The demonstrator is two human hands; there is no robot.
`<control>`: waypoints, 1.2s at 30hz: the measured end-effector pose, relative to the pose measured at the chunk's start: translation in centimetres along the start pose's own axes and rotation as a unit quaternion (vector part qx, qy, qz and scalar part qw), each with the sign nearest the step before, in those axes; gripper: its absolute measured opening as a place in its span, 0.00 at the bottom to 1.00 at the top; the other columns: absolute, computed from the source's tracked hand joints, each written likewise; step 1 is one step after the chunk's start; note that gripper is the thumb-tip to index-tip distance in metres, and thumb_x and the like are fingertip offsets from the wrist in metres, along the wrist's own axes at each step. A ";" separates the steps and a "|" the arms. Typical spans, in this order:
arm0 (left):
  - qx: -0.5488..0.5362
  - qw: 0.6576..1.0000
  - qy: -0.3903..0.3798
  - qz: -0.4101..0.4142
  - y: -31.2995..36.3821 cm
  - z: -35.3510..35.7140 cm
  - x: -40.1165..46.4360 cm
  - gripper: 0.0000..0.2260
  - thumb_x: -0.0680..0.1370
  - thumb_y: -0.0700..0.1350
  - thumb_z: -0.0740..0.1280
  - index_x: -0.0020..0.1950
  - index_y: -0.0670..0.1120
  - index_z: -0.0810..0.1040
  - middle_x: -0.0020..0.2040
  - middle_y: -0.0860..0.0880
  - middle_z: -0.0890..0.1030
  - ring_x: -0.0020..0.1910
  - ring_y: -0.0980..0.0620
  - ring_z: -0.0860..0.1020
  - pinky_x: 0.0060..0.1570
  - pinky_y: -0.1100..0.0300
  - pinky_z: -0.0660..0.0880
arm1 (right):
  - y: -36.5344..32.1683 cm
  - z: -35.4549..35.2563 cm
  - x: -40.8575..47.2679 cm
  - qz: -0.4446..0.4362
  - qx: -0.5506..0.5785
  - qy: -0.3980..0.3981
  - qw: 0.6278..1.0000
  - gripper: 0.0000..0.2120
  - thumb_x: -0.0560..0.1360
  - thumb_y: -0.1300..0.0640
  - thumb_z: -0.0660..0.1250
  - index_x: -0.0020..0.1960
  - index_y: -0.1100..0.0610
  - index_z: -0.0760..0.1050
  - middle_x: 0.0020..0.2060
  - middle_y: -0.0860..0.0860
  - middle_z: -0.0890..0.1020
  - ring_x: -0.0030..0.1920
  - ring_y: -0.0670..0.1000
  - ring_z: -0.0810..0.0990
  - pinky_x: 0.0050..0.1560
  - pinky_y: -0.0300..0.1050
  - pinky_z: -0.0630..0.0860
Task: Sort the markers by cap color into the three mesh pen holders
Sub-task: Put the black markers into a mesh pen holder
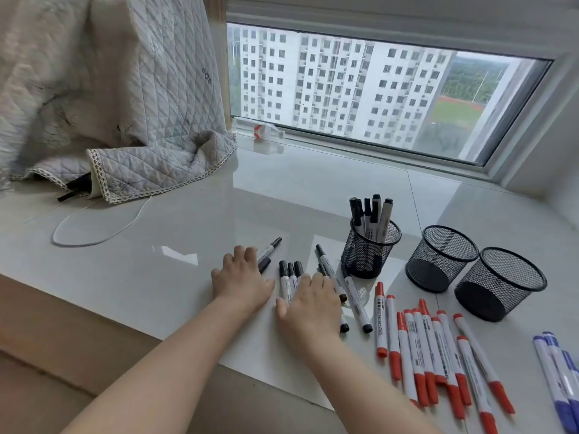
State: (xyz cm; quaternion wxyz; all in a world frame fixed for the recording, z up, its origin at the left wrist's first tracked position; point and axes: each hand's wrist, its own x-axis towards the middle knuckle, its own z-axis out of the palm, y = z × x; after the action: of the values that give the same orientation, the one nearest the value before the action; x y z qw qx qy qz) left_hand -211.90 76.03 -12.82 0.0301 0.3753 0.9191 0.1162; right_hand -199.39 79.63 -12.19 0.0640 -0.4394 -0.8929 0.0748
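Both hands lie flat, palms down, on the white sill [156,245] with fingers straight and spread over the loose black markers [291,275]. The left hand [241,281] covers the ends of two black markers that stick out beyond its fingertips, pointing away and to the right. The right hand [313,303] rests on several more; three black caps show side by side in the gap between the hands, and others fan out from under it to the right. Neither hand grips anything.

Just beyond the right hand stands the first holder [369,249], with about five black markers upright in it. Right of it, touching each other, are the second holder [441,258] and the third holder [498,283]; no markers rise above their rims.

In front of those, the red markers [432,349] lie in a loose row on the sill, and the blue markers [557,371] lie at the right edge of view.

At far left a quilted cloth [125,104] hangs down onto the sill, a white cable [94,233] looping out beside it
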 end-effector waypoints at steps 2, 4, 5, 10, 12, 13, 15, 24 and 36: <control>0.015 1.000 0.004 0.005 0.0 0.4 0.2 0.24 0.76 0.60 0.56 0.67 0.46 0.63 0.65 0.46 0.66 0.64 0.45 0.66 0.57 0.49 0.67 | -0.3 0.3 0.0 -0.010 0.006 0.006 1.000 0.27 0.75 0.43 0.57 0.66 0.59 0.61 0.61 0.56 0.67 0.61 0.58 0.65 0.60 0.50 0.64; 0.028 0.999 0.021 0.010 -0.2 0.9 0.3 0.22 0.78 0.59 0.55 0.64 0.46 0.66 0.63 0.45 0.67 0.62 0.44 0.67 0.55 0.50 0.68 | -0.6 0.4 -0.1 -0.004 0.021 0.007 1.000 0.24 0.75 0.45 0.58 0.64 0.58 0.63 0.61 0.56 0.67 0.61 0.58 0.66 0.59 0.50 0.65; 0.030 0.999 0.030 0.013 -0.3 1.0 0.3 0.21 0.78 0.58 0.56 0.63 0.45 0.66 0.62 0.45 0.68 0.61 0.44 0.68 0.54 0.50 0.69 | -0.7 0.4 -0.1 0.003 0.030 0.007 1.000 0.23 0.74 0.46 0.58 0.64 0.58 0.64 0.60 0.56 0.68 0.61 0.58 0.66 0.59 0.50 0.65; 0.001 0.999 0.045 0.016 -0.4 1.4 0.5 0.19 0.79 0.57 0.56 0.59 0.42 0.67 0.59 0.43 0.74 0.59 0.44 0.72 0.52 0.52 0.70 | -1.3 0.6 0.2 0.026 0.014 -0.008 1.000 0.22 0.75 0.47 0.57 0.63 0.59 0.65 0.60 0.57 0.68 0.61 0.58 0.66 0.59 0.51 0.64; -0.007 0.999 0.049 0.017 -0.5 1.4 0.6 0.19 0.79 0.57 0.56 0.58 0.41 0.68 0.58 0.42 0.75 0.58 0.43 0.74 0.52 0.53 0.70 | -1.5 0.4 0.6 0.028 0.003 -0.026 0.999 0.22 0.75 0.47 0.56 0.63 0.59 0.65 0.61 0.58 0.67 0.61 0.58 0.66 0.60 0.51 0.64; -0.006 0.999 0.049 0.016 -0.5 1.3 0.6 0.19 0.79 0.57 0.57 0.58 0.41 0.68 0.57 0.42 0.76 0.57 0.43 0.74 0.52 0.53 0.70 | -1.6 0.4 0.8 0.031 0.000 -0.036 0.999 0.22 0.75 0.48 0.56 0.63 0.59 0.65 0.61 0.58 0.67 0.62 0.58 0.65 0.61 0.51 0.64; -0.005 0.999 0.043 0.009 -0.6 1.1 0.5 0.20 0.78 0.57 0.57 0.57 0.41 0.69 0.57 0.42 0.77 0.57 0.43 0.75 0.51 0.53 0.71 | -1.9 0.1 1.1 0.037 -0.006 -0.061 0.997 0.20 0.75 0.49 0.55 0.63 0.59 0.65 0.62 0.58 0.66 0.62 0.59 0.65 0.61 0.51 0.64; -0.089 0.994 -0.013 -0.062 -1.4 -0.8 -0.9 0.08 0.76 0.42 0.57 0.53 0.41 0.67 0.53 0.40 0.79 0.51 0.40 0.76 0.42 0.55 0.66 | -2.0 -1.6 2.2 0.087 0.013 -0.125 0.988 0.20 0.74 0.56 0.59 0.65 0.59 0.66 0.64 0.58 0.65 0.64 0.60 0.66 0.63 0.49 0.66; -0.320 0.946 -0.018 -0.053 1.6 -2.0 -1.3 0.11 0.78 0.53 0.59 0.39 0.49 0.68 0.37 0.51 0.75 0.35 0.54 0.72 0.31 0.60 0.65 | 1.1 -4.6 1.9 0.077 0.257 -0.039 0.963 0.14 0.74 0.64 0.57 0.59 0.60 0.66 0.51 0.57 0.77 0.44 0.55 0.72 0.41 0.45 0.68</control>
State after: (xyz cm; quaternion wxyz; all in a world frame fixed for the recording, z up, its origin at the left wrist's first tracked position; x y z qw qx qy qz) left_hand -210.19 75.89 -10.54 0.1714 0.2983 0.8516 0.3955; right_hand -198.91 82.18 -7.83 0.1334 -0.4721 -0.8092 0.3232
